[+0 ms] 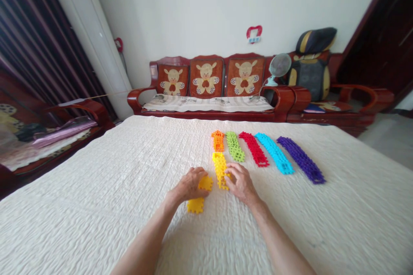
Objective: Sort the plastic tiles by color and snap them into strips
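Note:
My left hand [189, 184] rests on the cream cloth with its fingers curled over a yellow interlocking tile [205, 183]. Another yellow tile [195, 205] lies just below that hand. My right hand [239, 182] pinches the near end of a yellow strip of joined tiles [220, 168]. Beyond it lie an orange strip [218, 140], a green strip [235, 147], a red strip [255, 149], a light blue strip [275, 153] and a purple strip [301, 160], side by side in a fan.
The cream quilted cloth [112, 189] covers a wide table. Behind it stands a red wooden bench [206, 94] with bear cushions, a small fan [279, 66] and a bag [311, 64]. A tall white unit [93, 38] stands at the left.

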`<state>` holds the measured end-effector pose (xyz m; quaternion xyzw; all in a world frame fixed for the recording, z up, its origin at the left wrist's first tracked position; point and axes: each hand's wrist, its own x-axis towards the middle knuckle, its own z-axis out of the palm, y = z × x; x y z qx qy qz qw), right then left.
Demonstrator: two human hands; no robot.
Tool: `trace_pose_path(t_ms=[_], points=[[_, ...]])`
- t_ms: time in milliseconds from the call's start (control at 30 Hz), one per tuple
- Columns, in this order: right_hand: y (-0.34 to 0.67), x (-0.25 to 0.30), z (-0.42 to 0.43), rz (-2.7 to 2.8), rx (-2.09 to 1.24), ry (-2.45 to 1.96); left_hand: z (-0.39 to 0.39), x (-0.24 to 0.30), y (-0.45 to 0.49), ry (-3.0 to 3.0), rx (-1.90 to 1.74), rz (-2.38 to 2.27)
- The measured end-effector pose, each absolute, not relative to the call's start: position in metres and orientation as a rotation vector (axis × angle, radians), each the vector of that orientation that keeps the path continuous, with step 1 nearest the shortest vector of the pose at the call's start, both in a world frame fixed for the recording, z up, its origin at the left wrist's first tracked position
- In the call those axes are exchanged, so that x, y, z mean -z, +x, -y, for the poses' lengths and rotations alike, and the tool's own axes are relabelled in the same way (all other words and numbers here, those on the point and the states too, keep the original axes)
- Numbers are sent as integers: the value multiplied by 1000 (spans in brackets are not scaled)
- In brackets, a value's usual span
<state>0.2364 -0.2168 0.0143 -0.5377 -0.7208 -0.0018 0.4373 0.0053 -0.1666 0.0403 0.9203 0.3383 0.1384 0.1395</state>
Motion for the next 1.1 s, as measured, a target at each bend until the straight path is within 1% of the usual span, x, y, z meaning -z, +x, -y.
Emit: trace_pose_path(t_ms=[267,367,500,700,833,967,1100], points=[[236,-15,218,1742,-52,-1319,168,-45,9,2629,-403,-1009],[239,-14,218,1577,-133,-1324,168,-47,11,2607,-515,-1012],[244,-11,214,1309,-284,-1378,174,-48,22,2634,-705,-895],[244,-13,214,1222,-388,-1354,187,-34,49,2711,-883,-745],[244,-14,216,1258,-394,-1338,183,-33,47,2698,-950,-759],[245,-12,217,1311,-362,-1325,173,-40,28,2645,-901,-887],[244,-13,218,1367,-328,-1317,173,-46,8,2601,-682,-1062]])
